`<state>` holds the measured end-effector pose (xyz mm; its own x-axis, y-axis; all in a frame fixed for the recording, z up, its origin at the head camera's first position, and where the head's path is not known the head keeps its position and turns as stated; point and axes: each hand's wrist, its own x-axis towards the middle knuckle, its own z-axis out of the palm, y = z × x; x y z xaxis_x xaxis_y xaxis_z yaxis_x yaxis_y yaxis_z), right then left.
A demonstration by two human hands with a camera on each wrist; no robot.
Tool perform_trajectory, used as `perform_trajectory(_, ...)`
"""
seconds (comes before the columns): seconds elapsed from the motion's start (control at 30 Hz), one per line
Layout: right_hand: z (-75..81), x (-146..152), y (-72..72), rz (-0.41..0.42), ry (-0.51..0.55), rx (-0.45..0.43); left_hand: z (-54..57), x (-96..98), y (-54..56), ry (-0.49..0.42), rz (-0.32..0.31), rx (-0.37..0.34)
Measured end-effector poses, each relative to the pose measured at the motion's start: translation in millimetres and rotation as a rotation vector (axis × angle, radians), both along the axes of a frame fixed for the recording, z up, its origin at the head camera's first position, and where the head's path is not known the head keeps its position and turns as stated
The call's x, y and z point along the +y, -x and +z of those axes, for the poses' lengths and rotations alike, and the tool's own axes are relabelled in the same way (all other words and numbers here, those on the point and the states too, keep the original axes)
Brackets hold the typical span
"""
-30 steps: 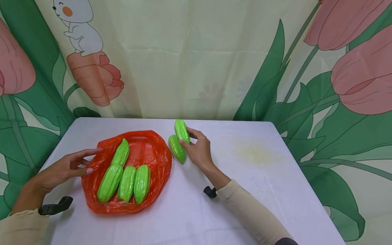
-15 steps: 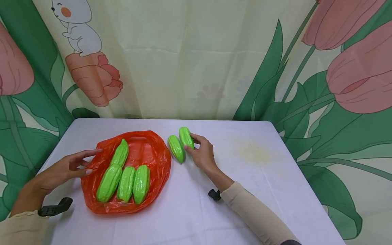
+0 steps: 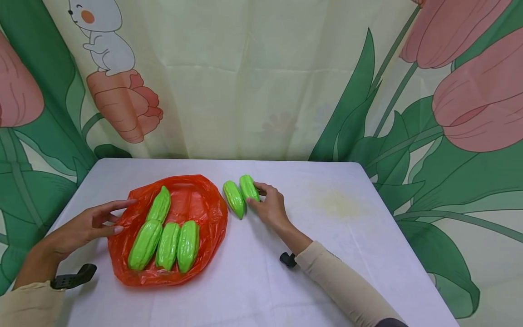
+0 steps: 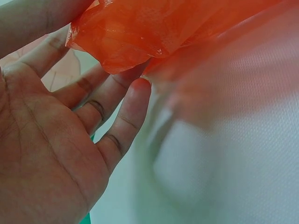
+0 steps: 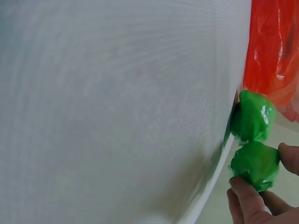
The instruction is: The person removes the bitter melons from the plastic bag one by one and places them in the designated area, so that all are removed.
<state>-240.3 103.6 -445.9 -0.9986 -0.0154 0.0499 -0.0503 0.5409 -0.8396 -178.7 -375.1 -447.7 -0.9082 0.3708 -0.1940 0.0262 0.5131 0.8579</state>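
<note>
My right hand pinches a ridged green gourd between thumb and fingers, behind and right of the bag. Another green gourd lies close on its left; in the right wrist view this second gourd meets the held gourd. A red plastic bag is spread out at the left, its edge forming a round rim. Several more green gourds lie in it. My left hand rests at the bag's left rim with thumb and fingers spread; its fingertips touch the bag's edge.
A white cloth covers the table, with a pale yellowish stain at the right. Behind hangs a curtain printed with tulips, leaves and a white animal on a carrot. Each wrist wears a black camera mount.
My right hand has brought the gourd toward me and slightly right, from overlapping the other gourd's far end to lying beside it. The left hand and the bag have stayed in place.
</note>
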Motion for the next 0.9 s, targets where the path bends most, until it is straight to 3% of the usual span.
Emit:
perform_trajectory(0.6, -1.2, 0.5, -0.3, 0.007, -0.054, -0.079, -1.3, -2.4, 0.8, -0.009, -0.006, -0.015)
perform_trajectory(0.9, 4.2, 0.0, -4.5, -0.026, -0.1, 0.02, -0.7, -1.3, 0.6, -0.014, -0.006, -0.016)
